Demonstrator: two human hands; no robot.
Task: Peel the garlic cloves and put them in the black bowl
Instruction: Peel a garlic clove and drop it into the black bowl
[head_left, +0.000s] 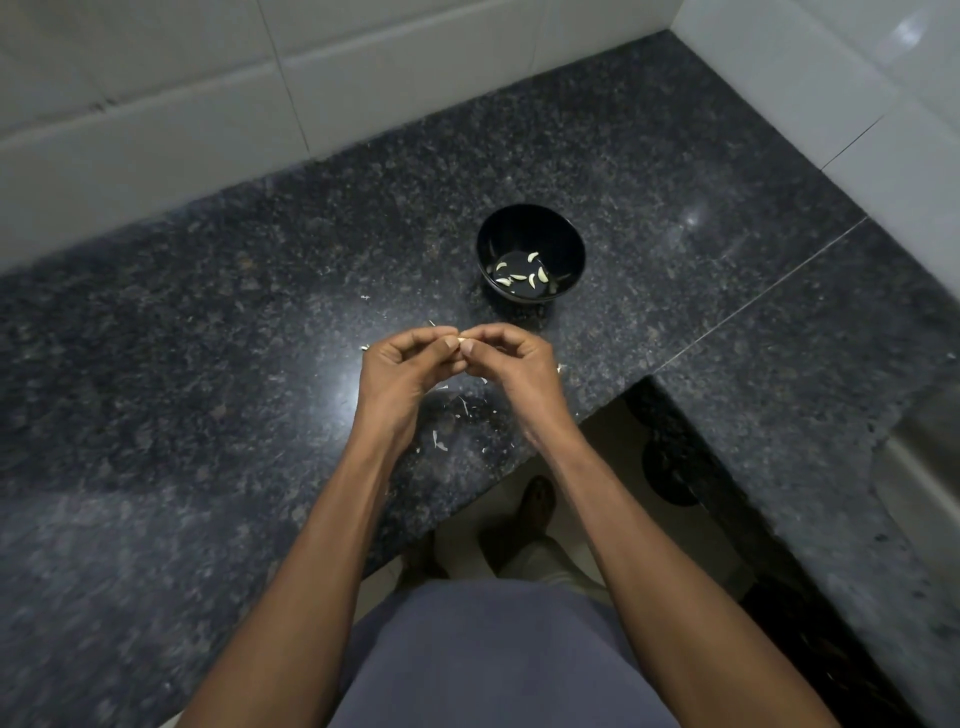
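Both hands (457, 358) pinching one garlic clove (461, 340) near black bowl (531, 228)

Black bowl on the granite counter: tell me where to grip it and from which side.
Grip the round black bowl at its near rim, reaching forward over the dark speckled granite counter. It stands upright with its mouth open upward, so a thumb can go inside the wall and fingers outside. Peeled garlic cloves lie at the bottom, so keep it level.

Black bowl (531, 244) holds pale cream cloves (524, 273); counter (208, 312) dark grey speckled granite; wall tiles (156, 104) white; shirt (483, 660) grey-blue.
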